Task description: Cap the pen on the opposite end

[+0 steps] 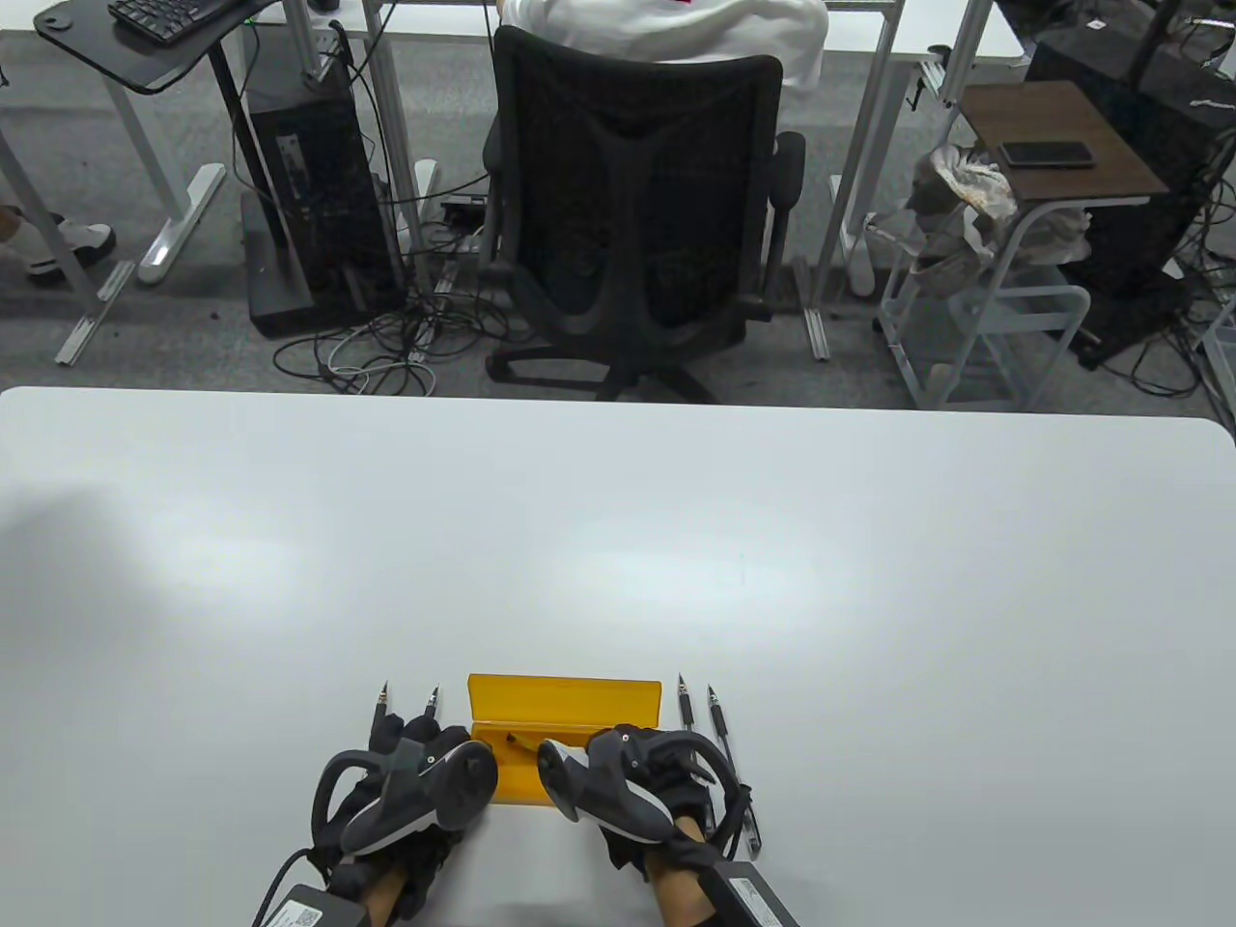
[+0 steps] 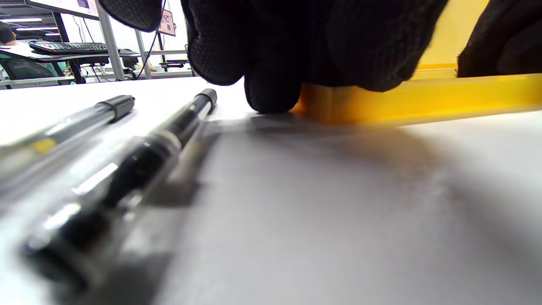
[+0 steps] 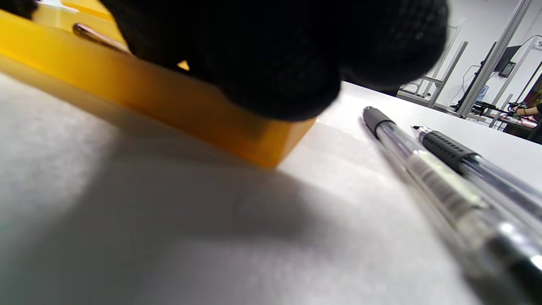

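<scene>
An open yellow pen box [image 1: 565,719] lies near the table's front edge, its lid standing at the back. A pen [image 1: 515,742] lies inside it, its tip pointing left, and also shows in the right wrist view [image 3: 95,36]. My left hand [image 1: 415,772] rests at the box's left end [image 2: 338,103], with its fingers [image 2: 271,93] touching the box and the table. My right hand [image 1: 628,772] covers the box's right end [image 3: 237,123], with its fingers [image 3: 275,76] over the pen. Whether they grip the pen is hidden.
Two uncapped pens [image 1: 382,710] [image 1: 432,703] lie left of the box, partly under my left hand, and show in the left wrist view [image 2: 169,131]. Two more pens [image 1: 686,713] [image 1: 719,729] lie right of the box [image 3: 423,169]. An office chair [image 1: 637,212] stands beyond the table.
</scene>
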Tool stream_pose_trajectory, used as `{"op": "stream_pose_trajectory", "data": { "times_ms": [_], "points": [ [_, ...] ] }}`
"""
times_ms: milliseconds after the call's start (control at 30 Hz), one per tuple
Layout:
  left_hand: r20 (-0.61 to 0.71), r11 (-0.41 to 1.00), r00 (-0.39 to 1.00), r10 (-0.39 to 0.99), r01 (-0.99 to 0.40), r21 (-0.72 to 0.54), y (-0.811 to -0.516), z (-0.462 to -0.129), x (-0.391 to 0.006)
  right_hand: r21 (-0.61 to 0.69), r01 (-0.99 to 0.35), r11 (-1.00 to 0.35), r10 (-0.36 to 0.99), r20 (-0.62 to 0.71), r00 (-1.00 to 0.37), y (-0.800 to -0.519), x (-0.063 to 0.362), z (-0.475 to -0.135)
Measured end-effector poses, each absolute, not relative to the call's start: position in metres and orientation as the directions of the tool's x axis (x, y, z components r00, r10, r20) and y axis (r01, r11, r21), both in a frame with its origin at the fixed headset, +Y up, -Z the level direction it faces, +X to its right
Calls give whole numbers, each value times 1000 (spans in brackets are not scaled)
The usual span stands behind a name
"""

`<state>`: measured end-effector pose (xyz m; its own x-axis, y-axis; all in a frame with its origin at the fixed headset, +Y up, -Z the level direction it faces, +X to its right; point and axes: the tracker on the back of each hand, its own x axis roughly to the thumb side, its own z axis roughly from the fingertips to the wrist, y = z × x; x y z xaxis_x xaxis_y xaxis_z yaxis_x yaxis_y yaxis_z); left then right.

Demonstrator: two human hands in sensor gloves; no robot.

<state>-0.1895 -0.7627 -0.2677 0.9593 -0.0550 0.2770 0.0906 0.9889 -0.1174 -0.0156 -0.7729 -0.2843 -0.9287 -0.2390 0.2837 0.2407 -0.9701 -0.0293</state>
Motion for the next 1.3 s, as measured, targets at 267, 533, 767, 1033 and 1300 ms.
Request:
{"op": "stream_pose_trajectory", "data": {
  "times_ms": [267, 533, 767, 1033, 1300],
  "points": [
    [279, 990, 959, -45, 80, -115, -763, -267, -190, -34, 224, -974, -224, 277, -934, -769, -19, -284],
    [282, 991, 959, -29, 64, -116, -763, -266, -192, 27, 76, -997, -68, 220, -973, -753, 1, -287],
    [246, 983, 951, 185, -182, -36, -729, -258, -215, -27, -369, -929, 352, 241, -905, -709, 21, -273],
    [48, 279, 275, 960, -952, -128, -724, -241, -236, 209, -465, -860, 509, 391, -766, -701, -17, -253],
    [107, 128, 123, 987, -991, -38, -716, -238, -249, 560, -676, -480, 854, 122, -505, -722, -5, -264]
  ]
}}
